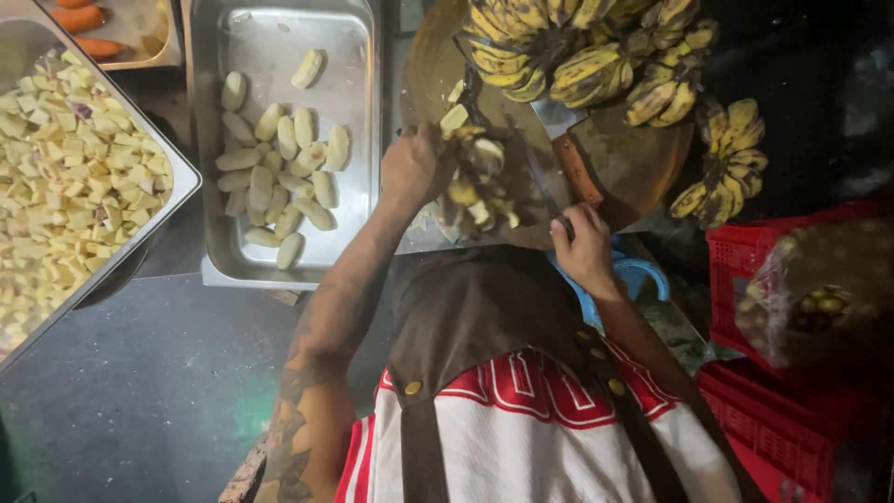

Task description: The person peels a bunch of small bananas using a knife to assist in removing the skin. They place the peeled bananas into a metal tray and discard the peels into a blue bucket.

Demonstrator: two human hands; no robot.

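A half-peeled banana [470,172] is held closed in the left hand [414,168] over the board [615,163], its long axis leaning toward the tray [358,140] on the left, while a knife [540,182] is gripped by the right hand [582,247] just beside.

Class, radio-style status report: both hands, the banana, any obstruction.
Left hand gripping part-peeled banana. Right hand holding knife beside it. Banana bunches crowd the board.
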